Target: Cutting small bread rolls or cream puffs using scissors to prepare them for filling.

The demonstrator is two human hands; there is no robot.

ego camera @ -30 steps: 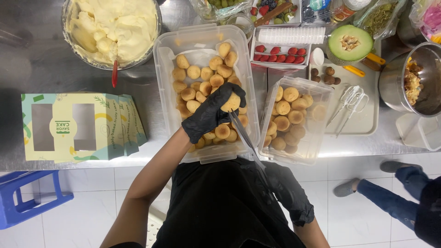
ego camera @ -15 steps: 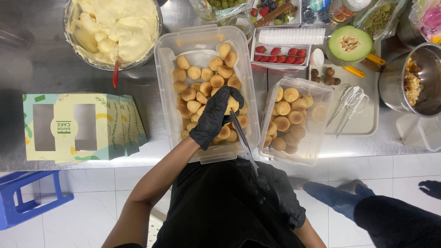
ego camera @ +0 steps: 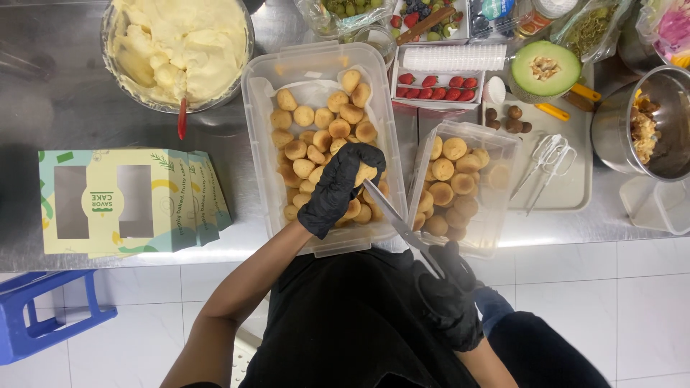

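Head view is showing me the steel bench (ego camera: pixel 86 108) and, on it, the large clear tub (ego camera: pixel 262 108) of small golden puffs, where I am working. Since a second ago the scissors (ego camera: pixel 399 223) have been swinging their tips up toward the puff (ego camera: pixel 366 172) pinched in my left hand (ego camera: pixel 338 188), and my right hand (ego camera: pixel 449 298) has been drawing back toward my body, so I judge a cut into that puff is close. My left hand, black-gloved, is closing around the puff just above the tub's near end; my right hand is gripping the scissor handles below the bench edge. The scissors' long axis is running diagonally, tips pointing up and left at the puff, handles down and right. Just beside, a smaller tub (ego camera: pixel 503 140) is holding more puffs.
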